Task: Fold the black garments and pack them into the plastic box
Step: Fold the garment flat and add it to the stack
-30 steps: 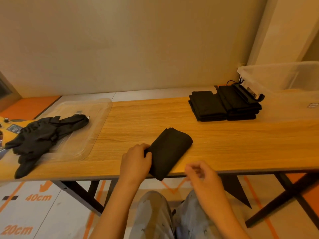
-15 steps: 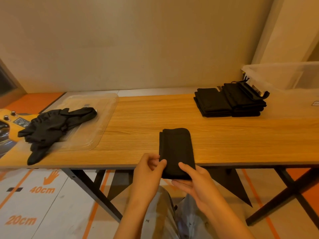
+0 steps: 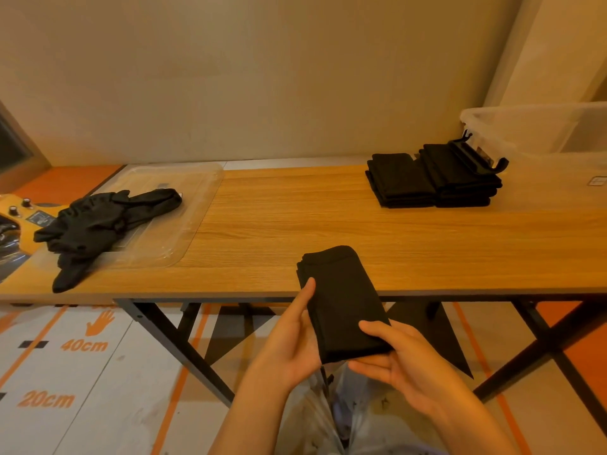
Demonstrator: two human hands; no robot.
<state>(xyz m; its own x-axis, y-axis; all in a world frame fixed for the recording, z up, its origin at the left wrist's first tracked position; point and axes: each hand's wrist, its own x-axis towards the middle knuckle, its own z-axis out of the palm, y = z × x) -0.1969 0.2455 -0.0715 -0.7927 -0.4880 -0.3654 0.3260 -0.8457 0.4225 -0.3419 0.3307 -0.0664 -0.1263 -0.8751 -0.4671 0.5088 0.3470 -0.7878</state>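
Drawn further over the near edge of the long wooden table (image 3: 295,218), the folded black cloth garment (image 3: 341,300) is being gripped by the left hand (image 3: 289,349) and pinched by the right hand (image 3: 404,362), its folding seemingly being finished, with a carry rightward to the clear plastic box (image 3: 542,133) being called for next.
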